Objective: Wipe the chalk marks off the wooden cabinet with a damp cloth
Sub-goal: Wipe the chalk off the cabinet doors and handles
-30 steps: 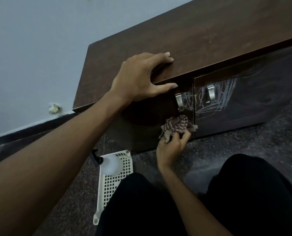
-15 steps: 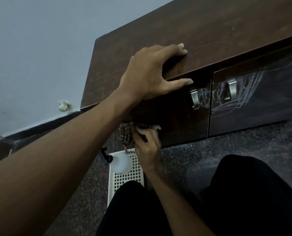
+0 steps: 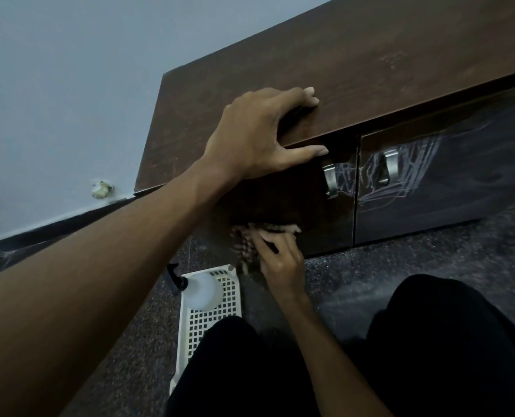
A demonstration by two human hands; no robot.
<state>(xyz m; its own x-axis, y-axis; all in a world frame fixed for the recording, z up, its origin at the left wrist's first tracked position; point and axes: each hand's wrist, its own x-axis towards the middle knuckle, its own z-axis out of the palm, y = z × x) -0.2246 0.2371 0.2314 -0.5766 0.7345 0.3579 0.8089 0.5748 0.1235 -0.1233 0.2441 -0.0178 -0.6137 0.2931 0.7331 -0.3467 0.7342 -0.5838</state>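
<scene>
The cabinet (image 3: pixel 310 55) is a low, dark wooden unit standing on a speckled floor (image 3: pixel 400 266) against a pale wall (image 3: pixel 69 85). Its front has two doors, each with a metal handle.

Left hand (image 3: pixel 250 136): placed at the front edge of the cabinet top, near the left corner. The fingers arch over the edge onto the top surface and the thumb lies along the front face below it, so the top board is gripped between them.

Right hand (image 3: pixel 280 257): positioned low on the left door (image 3: pixel 310 212), near its bottom edge. It grasps a striped cloth (image 3: pixel 242 242) and holds it against the door face. The cloth and the fingertips are blurred, so the exact finger placement cannot be told.

Chalk marks (image 3: pixel 400 173): pale scribbled lines lie around both handles. They begin beside the left handle (image 3: pixel 329 179), cross the seam between the doors and spread over the upper left part of the right door (image 3: pixel 460 191), around the right handle (image 3: pixel 390 167). The cloth is well apart from these marks, towards the lower left of the left door.

A white perforated basket (image 3: pixel 208 323) lies on the floor below the left door. A translucent spray bottle (image 3: pixel 202 291) with a dark nozzle rests at its far end. The person's legs in black trousers (image 3: pixel 430 356) fill the lower edge of the view. A small pale fitting (image 3: pixel 101 189) sits on the wall left of the cabinet
</scene>
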